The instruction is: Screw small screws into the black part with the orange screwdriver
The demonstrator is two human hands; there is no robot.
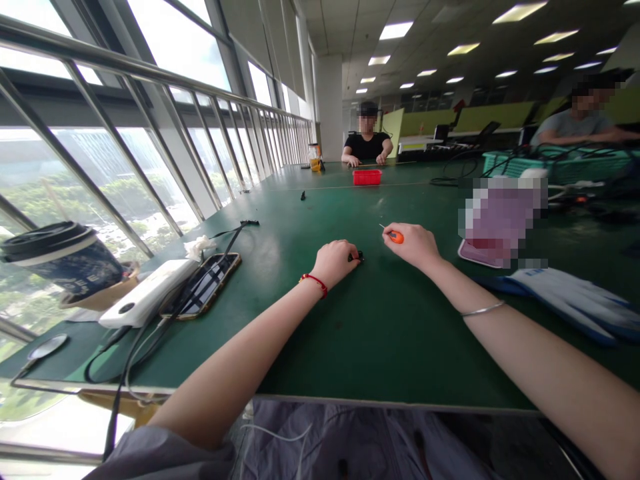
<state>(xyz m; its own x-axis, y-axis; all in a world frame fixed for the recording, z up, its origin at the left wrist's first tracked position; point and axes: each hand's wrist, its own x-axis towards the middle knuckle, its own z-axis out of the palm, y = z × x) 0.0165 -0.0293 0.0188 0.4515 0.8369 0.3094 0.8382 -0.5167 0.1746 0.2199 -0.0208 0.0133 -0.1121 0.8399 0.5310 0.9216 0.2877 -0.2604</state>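
In the middle of the green table (320, 347), my left hand (337, 263) pinches a small black part (358, 256) close to the tabletop. What exactly the part is, I cannot make out. To its right, my right hand (413, 245) is closed around a screwdriver (397, 237) with an orange handle. The thin metal shaft points up and left, apart from the black part. Another small black piece (303, 195) lies farther off on the table, beyond my left hand.
On the left are a paper cup (70, 260), a white power bank (150, 293) and a phone (205, 287) with cables. Work gloves (575, 300) and a pinkish pad (495, 227) lie right. Farther away are a red tray (367, 177), a teal basket (550, 163) and two seated people.
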